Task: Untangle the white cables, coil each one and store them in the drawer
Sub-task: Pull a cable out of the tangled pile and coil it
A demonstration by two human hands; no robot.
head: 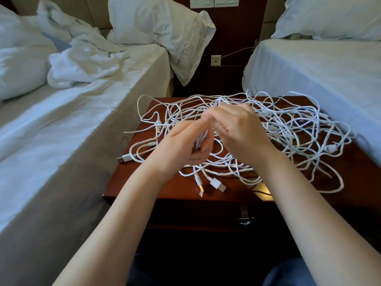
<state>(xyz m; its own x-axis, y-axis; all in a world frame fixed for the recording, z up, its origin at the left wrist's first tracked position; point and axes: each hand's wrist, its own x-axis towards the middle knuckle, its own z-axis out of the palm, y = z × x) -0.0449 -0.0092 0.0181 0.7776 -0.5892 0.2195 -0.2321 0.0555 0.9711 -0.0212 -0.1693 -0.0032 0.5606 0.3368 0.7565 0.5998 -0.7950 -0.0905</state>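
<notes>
Now untangling: my left hand (185, 144) clenches a bundle of white cables (275, 120); my right hand (237, 129) pinches a strand at its 1 o'clock. Tangle covers the surface (175, 188). Next, I'd draw one cable free.

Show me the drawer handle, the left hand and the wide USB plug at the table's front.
drawer handle (246, 220): head view, its metal ring.
left hand (183, 145): head view, middle of the hand, gripping cables (199, 141).
USB plug (219, 185): head view, its white housing.
</notes>
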